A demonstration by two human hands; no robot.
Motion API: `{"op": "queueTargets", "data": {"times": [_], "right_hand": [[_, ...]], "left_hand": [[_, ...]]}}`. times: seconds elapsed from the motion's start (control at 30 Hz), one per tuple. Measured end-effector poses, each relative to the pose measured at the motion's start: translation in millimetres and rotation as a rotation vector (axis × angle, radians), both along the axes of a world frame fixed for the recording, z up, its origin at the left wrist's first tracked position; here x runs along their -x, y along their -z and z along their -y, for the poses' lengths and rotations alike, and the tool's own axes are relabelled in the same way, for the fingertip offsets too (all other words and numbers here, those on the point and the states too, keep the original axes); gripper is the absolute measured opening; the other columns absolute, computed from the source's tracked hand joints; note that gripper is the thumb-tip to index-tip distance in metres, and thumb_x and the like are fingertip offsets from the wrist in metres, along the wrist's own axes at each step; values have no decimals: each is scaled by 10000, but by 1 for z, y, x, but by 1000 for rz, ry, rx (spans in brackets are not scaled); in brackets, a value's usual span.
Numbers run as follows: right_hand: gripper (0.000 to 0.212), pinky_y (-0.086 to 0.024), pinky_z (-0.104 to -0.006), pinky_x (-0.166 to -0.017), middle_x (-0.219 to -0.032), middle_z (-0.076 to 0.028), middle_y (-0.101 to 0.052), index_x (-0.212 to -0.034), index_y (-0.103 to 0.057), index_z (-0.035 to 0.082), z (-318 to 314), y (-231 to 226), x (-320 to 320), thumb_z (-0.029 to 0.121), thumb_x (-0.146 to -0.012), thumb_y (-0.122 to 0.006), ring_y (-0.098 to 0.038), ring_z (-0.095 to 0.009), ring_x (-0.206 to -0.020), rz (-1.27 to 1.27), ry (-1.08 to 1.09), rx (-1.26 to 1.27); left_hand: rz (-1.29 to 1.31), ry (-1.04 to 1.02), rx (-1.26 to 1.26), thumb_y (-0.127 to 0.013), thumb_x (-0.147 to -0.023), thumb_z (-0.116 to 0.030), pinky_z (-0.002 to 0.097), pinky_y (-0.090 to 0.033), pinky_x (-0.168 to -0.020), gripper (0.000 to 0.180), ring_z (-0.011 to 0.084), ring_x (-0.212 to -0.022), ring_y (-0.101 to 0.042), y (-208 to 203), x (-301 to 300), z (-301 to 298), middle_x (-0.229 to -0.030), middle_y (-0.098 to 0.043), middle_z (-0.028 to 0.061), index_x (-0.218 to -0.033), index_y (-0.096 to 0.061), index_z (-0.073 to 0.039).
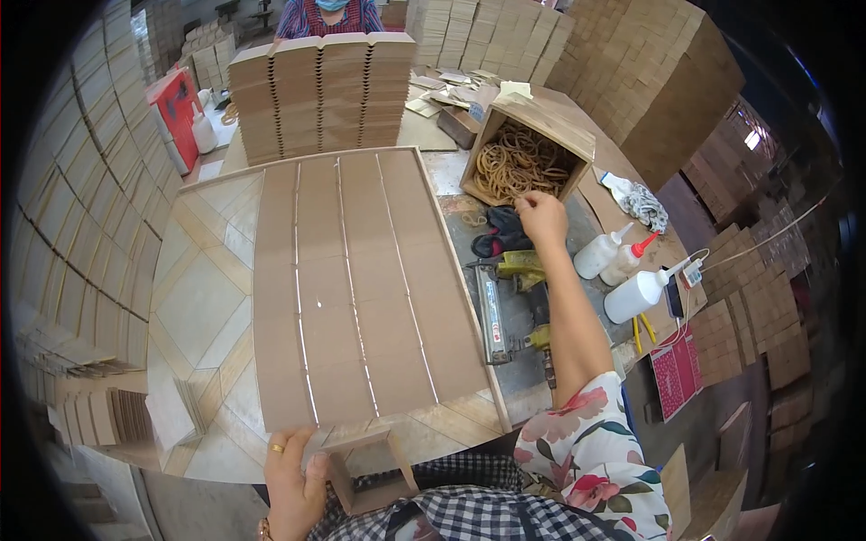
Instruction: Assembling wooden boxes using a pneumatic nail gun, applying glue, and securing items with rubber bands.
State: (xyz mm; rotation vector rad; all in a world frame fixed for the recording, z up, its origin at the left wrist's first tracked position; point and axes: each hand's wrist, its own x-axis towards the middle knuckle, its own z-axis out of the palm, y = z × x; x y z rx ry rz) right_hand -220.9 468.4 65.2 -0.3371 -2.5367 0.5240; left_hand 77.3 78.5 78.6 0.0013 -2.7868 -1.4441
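Observation:
My left hand (293, 478) is closed at the near edge of the table, with its thumb against a small square brown board frame (372, 473) close to my body. My right hand (543, 219) reaches forward, its fingers pinched together at the rim of a wooden box (577, 142) holding many tan rubber bands (523, 164). Whatever is between those fingertips is too small to make out. A large brown board sheet (361, 288) lies flat in front of me, with three white glue-like lines running along it.
A nail gun (510, 307) lies right of the sheet. Beyond my right forearm stand white squeeze bottles (636, 296) and a glove (636, 200). Across the table a tall stack of brown boards (320, 99) stands before another person (329, 16). Stacked boards (81, 216) rise at left.

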Motion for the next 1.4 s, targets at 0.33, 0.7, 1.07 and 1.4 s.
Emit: {"op": "queueTargets", "data": {"times": [0.33, 0.7, 1.07, 1.4], "right_hand": [[92, -479, -236, -562, -702, -77, -641, -868, -640, -19, 154, -73, -213, 23, -806, -587, -615, -124, -601, 225, -1071, 419], [213, -480, -352, -551, -693, -99, -602, -889, -569, 30, 139, -22, -318, -22, -693, -635, -613, -274, -601, 267, -876, 117], [516, -371, -368, -1025, -1269, -212, -514, -1287, -386, -50, 151, 26, -273, -76, -772, -412, -507, -305, -1192, 307, -1137, 484], [331, -491, -295, -811, -983, -164, -654, -994, -623, -28, 169, 38, -235, -115, -784, -382, -640, -235, -906, 356, -1106, 737]], "left_hand": [[-98, 204, -426, -691, -780, -149, 339, -480, -675, 462, 230, -784, -597, -49, 30, -46, -958, -599, 150, -1167, -501, 18], [-355, 22, 169, -631, -663, 53, 308, -466, -616, 282, 240, -716, -570, 14, -72, 13, -829, -572, 116, -938, -594, 4], [-132, 315, -324, -581, -681, -14, 385, -335, -1049, 656, 306, -1262, -435, 48, -14, 25, -1315, -478, 195, -1306, -380, -6], [414, 104, -789, -524, -738, 94, 245, -472, -782, 355, 128, -922, -577, 60, 19, 28, -1007, -616, 80, -1070, -605, -1]]}}
